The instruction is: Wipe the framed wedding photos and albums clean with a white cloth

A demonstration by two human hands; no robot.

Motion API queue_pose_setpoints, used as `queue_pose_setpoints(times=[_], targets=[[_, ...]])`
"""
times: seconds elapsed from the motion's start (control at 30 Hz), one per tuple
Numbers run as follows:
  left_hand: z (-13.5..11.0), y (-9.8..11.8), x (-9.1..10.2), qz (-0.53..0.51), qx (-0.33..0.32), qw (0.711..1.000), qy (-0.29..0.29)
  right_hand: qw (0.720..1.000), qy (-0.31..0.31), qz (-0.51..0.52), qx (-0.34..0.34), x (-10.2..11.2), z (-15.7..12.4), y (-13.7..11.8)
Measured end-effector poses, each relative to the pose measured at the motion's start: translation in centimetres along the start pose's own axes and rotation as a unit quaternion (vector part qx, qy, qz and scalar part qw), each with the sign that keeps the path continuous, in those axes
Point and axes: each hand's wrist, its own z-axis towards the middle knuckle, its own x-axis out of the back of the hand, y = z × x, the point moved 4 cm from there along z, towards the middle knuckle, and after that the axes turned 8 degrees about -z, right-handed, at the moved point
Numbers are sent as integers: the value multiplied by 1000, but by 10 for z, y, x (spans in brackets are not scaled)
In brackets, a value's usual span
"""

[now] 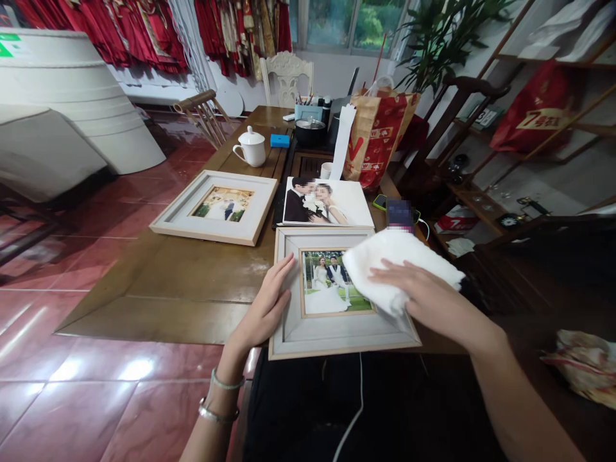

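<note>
1. I read the step in hand as wiping: a white cloth (373,253) lies over the right part of the near picture frame (327,330), which sits face up at the tabletop (192,276) edge closest to my camera.
2. My left hand (264,305) rests along the frame's left side, fingers extended and thumb a little apart from them; I judge it is steadying rather than gripping.
3. My right hand (426,292) lies over the cloth with its fingers stretched out. The thumb is hidden, so I cannot tell whether it pinches the cloth or only presses.
4. The cloth covers the photo's (332,289) right edge and spills past the frame's right side. I'd say the next stroke calls for light, flat pressure, with the left hand bracing.
5. I'd mind the loose print (332,205) just beyond the top edge; the second frame (206,236) lies apart, to the left.
</note>
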Motion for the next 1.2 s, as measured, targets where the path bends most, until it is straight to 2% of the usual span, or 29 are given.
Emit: queue_pose_setpoints(times=[0.13, 0.2, 0.27, 0.37, 0.43, 0.53, 0.63, 0.73, 0.83, 0.93, 1.03, 1.1, 1.2], targets=[[0, 1, 0, 2, -10, 1000, 2, 993, 105, -34, -45, -10, 44, 24], [0, 1, 0, 4, -16, 1000, 3, 991, 117, -42, -40, -17, 56, 24], [0, 1, 0, 4, -15, 1000, 3, 994, 101, -40, -19, -22, 59, 14], [0, 0, 0, 6, -6, 1000, 3, 998, 48, -7, 33, -25, 45, -14], [0, 0, 0, 5, -1, 1000, 4, 996, -11, 41, 83, -22, 24, -36], [0, 0, 1, 0, -1, 1000, 9, 976, -106, 130, 141, -15, -15, -59], [0, 0, 1, -4, -3, 1000, 9, 958, -146, 183, 166, -5, -45, -65], [0, 1, 1, -1, -5, 1000, 5, 955, -148, 205, 157, -3, -48, -62], [1, 3, 1, 0, -15, 1000, -1, 961, -123, 200, 146, -8, -32, -54], [2, 6, 1, -2, -26, 1000, -3, 979, -60, 143, 131, -17, -11, -36], [3, 7, 1, 4, -37, 999, -6, 994, 42, 74, 73, -23, 14, -6], [4, 8, 2, 9, -41, 999, -7, 993, 110, 39, 15, -22, 33, 14], [4, 7, 2, 10, -39, 999, -9, 987, 154, 4, -44, -19, 61, 29]])
